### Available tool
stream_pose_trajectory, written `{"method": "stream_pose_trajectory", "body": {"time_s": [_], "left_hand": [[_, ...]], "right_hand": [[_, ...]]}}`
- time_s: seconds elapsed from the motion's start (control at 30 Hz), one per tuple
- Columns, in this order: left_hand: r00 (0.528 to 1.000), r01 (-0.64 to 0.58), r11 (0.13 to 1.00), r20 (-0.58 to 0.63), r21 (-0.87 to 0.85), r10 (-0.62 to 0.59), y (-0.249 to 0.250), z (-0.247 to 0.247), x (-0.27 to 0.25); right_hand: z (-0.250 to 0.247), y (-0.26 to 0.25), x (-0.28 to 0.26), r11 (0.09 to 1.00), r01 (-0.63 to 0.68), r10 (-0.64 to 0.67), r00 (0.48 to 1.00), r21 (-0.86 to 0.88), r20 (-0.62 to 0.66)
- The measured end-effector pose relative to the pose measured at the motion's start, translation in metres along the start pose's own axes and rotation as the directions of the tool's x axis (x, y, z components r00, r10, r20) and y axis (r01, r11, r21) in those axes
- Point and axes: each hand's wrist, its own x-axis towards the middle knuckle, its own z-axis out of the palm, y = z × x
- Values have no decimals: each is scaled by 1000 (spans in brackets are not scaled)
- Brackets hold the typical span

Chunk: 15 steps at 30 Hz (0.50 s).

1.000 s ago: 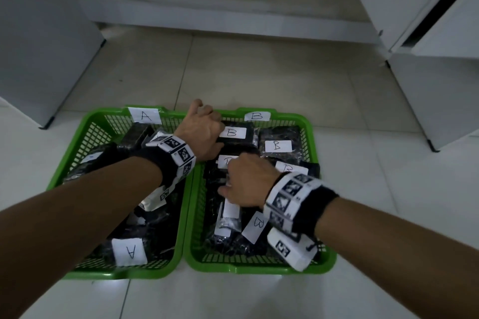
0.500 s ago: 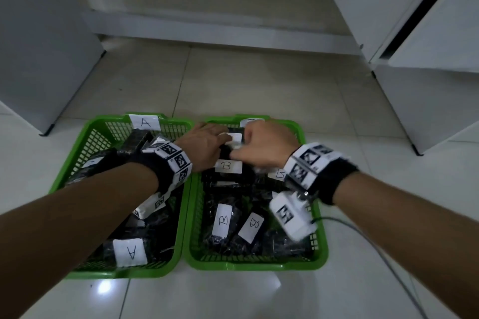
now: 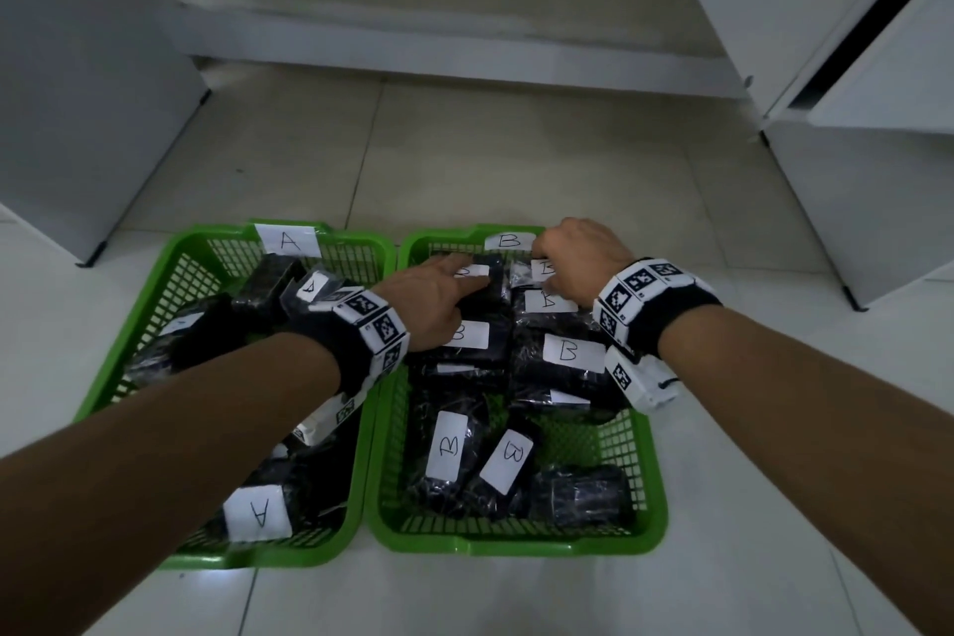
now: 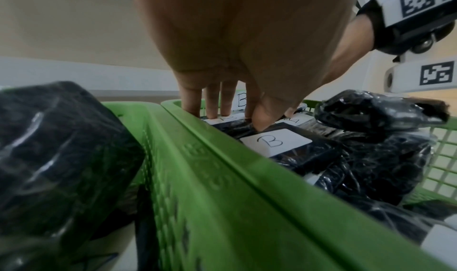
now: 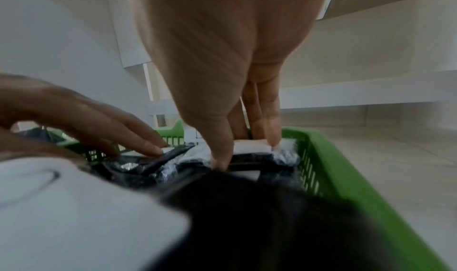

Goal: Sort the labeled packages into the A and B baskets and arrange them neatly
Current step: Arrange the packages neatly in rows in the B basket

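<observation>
Two green baskets sit side by side on the floor: basket A (image 3: pixel 258 555) on the left and basket B (image 3: pixel 516 540) on the right. Both hold black wrapped packages with white letter labels. My left hand (image 3: pixel 439 294) reaches across into basket B. Its straight fingers (image 4: pixel 213 107) press on the far left B package (image 3: pixel 477 271). My right hand (image 3: pixel 573 258) is at the far right corner of basket B. There its fingers (image 5: pixel 259 134) and thumb point down onto a labelled package (image 5: pixel 249 148). Neither hand lifts anything.
More B packages (image 3: pixel 573 351) fill basket B, two lying slanted near its front (image 3: pixel 446 444). A packages (image 3: pixel 258 514) lie in basket A under my left forearm. White cabinets stand left and right, with a low step behind. Pale floor tiles surround the baskets.
My right hand moved from the middle of basket B to its far right corner. My left hand stayed at the far left of that basket, fingers now flat on the package.
</observation>
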Motion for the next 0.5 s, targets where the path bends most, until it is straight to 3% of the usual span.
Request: {"method": "stream_pose_trajectory", "body": {"time_s": [0.33, 0.5], "left_hand": [[999, 28, 1000, 46, -11, -28, 3, -5, 2], [998, 29, 1000, 48, 5, -29, 6, -8, 2]], "right_hand": [[-6, 17, -21, 991, -130, 130, 991, 2, 36], [2, 12, -26, 997, -73, 72, 996, 15, 57]]}}
